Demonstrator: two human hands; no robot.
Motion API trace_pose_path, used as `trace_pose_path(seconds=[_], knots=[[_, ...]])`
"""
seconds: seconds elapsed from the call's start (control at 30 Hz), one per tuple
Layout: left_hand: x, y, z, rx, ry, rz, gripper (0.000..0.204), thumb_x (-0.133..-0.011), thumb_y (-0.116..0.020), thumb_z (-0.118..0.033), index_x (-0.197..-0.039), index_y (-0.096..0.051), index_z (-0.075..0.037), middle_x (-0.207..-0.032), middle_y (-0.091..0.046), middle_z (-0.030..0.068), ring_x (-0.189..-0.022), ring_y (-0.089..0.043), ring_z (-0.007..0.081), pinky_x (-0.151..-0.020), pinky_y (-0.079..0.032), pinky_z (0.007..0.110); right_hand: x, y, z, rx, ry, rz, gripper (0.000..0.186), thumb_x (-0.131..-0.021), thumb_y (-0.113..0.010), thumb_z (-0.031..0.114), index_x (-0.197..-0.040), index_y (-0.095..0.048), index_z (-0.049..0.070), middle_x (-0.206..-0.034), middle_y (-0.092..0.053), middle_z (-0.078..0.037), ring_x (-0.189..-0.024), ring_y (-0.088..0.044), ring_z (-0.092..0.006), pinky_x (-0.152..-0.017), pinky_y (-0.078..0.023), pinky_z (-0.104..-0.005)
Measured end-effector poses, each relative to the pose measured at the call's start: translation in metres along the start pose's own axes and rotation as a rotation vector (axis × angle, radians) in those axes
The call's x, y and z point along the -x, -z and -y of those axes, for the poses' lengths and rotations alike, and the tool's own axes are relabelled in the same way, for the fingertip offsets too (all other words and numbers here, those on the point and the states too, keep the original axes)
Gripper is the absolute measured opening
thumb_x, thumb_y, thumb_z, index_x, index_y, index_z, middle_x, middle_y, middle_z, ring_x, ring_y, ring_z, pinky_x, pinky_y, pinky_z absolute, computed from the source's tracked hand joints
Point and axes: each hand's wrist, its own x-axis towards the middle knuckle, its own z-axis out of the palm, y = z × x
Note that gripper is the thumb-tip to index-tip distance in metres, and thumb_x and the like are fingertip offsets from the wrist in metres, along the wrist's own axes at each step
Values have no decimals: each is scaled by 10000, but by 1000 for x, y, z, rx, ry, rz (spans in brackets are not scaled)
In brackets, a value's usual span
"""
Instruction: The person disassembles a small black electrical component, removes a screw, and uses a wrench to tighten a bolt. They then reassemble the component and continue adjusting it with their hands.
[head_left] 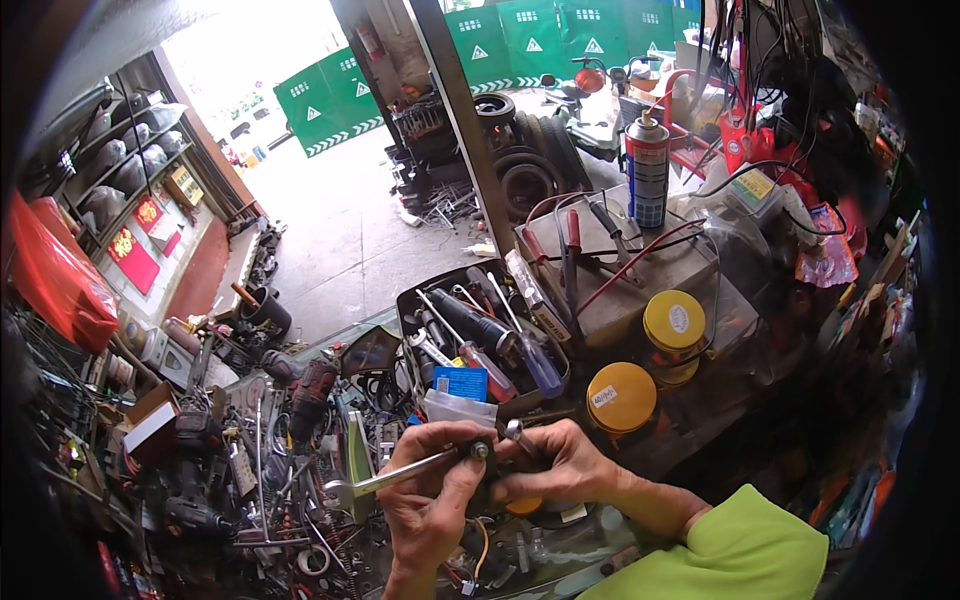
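Note:
My two hands meet low in the middle of the head view, above the cluttered bench. My left hand (428,515) is closed around a silver wrench (405,473), whose open jaw sticks out to the left. Its thumb presses beside a bolt with a nut (480,450) on a small dark part (484,476). From the right, my right hand (565,462) is closed on a second metal tool, which looks like a ring wrench (515,430) with its rounded end up. The right fingertips also touch the dark part's edge. My fingers hide much of it.
A tray of screwdrivers and pliers (480,330) lies beyond my hands. Yellow-lidded jars (621,397) and a spray can (646,170) stand right, near clamp cables (573,232). Power drills (314,392) and loose parts crowd the left. A metal post (463,110) rises behind the tray.

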Motion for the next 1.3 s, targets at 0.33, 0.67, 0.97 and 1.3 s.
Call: trace_pose_path(seconds=[0.33, 0.67, 0.97, 1.3], knots=[[33, 37, 22, 192, 264, -3, 285, -801, -557, -33, -1065, -585, 70, -1127, -640, 215, -1000, -641, 235, -949, -492, 363, 4, -13, -16, 87, -180, 105, 268, -793, -827, 123, -999, -711, -2, -838, -663, 64, -787, -536, -1, -678, -463, -199], [42, 55, 39, 276, 214, -138, 287, -886, -476, -155, -1043, -577, 63, -1059, -658, 233, -959, -651, 273, -923, -496, 395, 3, -19, -18, 216, -280, 55, 297, -762, -855, 153, -994, -732, 13, -651, -505, 109, -597, -383, 16, -519, -283, -191], [45, 53, 52, -422, 117, -388, 354, -946, -615, -136, -1238, -499, 27, -789, -634, 63, -577, -544, 76, -505, -419, 192, 0, -10, -20, -228, -534, 102, 264, -864, -759, 198, -1051, -696, 22, -686, -569, 89, -482, -356, 26, -429, -196, -184], [48, 50, 40, -255, 83, -85, 448, -962, -617, -306, -1183, -607, 84, -1076, -643, 88, -993, -583, 146, -895, -441, 274, -6, -13, -26, -149, -432, 160, 315, -889, -736, 169, -1141, -664, -6, -878, -637, 44, -780, -545, -15, -689, -452, -199]])
